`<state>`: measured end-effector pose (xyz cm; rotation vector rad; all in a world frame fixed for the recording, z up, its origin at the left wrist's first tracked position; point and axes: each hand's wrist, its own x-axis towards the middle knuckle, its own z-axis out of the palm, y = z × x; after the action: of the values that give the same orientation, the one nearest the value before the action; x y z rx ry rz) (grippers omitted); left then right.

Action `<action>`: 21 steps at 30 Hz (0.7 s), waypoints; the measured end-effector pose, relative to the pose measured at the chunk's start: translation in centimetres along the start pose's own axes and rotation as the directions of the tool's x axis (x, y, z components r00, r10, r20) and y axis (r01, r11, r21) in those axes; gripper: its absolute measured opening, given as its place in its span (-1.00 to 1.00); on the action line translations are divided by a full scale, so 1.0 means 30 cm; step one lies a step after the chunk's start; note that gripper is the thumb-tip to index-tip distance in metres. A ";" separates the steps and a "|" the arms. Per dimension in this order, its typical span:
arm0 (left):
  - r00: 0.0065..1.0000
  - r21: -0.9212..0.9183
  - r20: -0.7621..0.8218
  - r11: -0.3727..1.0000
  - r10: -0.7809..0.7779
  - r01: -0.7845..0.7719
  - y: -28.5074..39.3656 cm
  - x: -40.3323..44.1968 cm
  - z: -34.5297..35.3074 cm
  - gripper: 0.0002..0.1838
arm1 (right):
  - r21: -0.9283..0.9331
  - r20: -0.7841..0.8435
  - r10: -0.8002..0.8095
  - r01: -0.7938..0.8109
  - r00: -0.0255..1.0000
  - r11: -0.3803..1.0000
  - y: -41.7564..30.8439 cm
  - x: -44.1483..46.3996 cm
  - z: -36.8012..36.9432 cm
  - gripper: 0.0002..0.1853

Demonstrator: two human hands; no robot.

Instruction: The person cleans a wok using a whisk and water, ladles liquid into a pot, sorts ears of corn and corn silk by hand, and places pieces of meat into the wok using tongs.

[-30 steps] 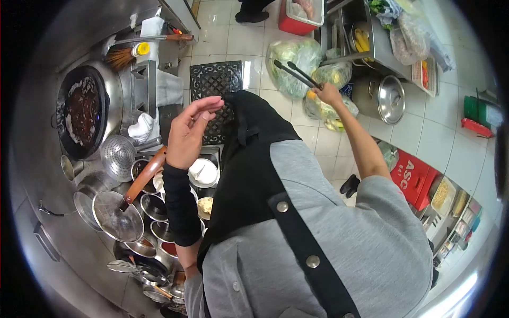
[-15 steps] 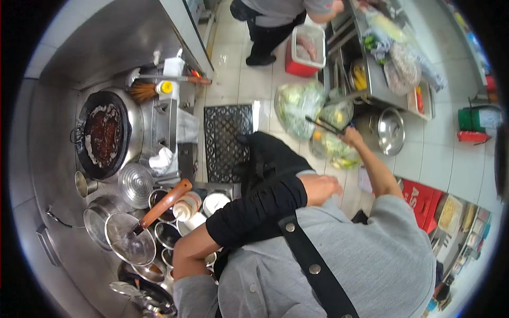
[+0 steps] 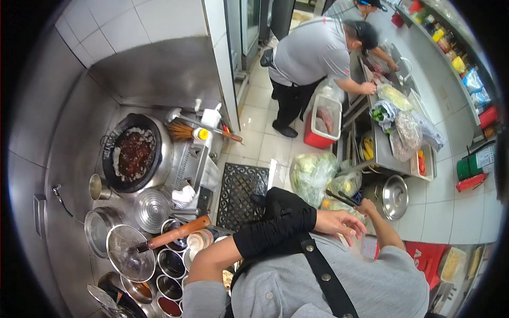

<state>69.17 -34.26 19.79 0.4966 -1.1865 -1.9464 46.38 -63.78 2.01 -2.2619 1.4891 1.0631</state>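
Note:
My left hand [image 3: 339, 223], below a black sleeve, is held across the front of my body with its fingers apart and nothing in it. Farther right, my right hand [image 3: 367, 207] is closed round the dark tongs [image 3: 347, 198]. The tongs point up and left over bagged vegetables [image 3: 314, 174] on the floor. Beside my right hand stands a large pot with a metal lid [image 3: 395, 197].
At the left are a wok of dark red sauce [image 3: 135, 155], a wooden-handled strainer [image 3: 131, 253] and several metal containers. Two people [image 3: 313, 53] bend at a steel counter. A red-and-white cooler [image 3: 322, 122] and a black mat [image 3: 242, 195] lie on the floor.
My left hand has moved right, across my body, from above the stove side. My right hand still holds the tongs. The view has tilted up, bringing the two people into sight.

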 end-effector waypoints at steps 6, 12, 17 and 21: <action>0.971 -0.300 -0.138 0.926 0.196 -0.230 0.049 -0.074 0.017 -0.50 | 0.080 -0.201 -0.048 0.065 0.978 0.995 0.048 0.102 0.093 -0.30; 0.961 -0.234 -0.184 0.940 0.207 -0.248 0.040 -0.112 0.017 -0.47 | 0.074 -0.163 -0.076 0.089 0.984 0.993 -0.058 0.079 0.028 -0.27; 0.930 -0.097 -0.308 0.966 0.201 -0.241 0.031 -0.164 0.008 -0.46 | 0.105 -0.152 -0.056 0.073 0.987 0.992 -0.166 0.090 -0.011 -0.30; 0.887 -0.171 -0.354 0.913 0.295 -0.371 0.116 -0.263 0.033 -0.50 | 0.216 -0.234 -0.064 0.116 0.970 0.969 -0.226 0.217 0.091 -0.38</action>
<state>74.81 -28.38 22.78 0.4299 -0.7628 -1.6038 52.50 -63.76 -5.64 -2.3178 1.4866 0.5899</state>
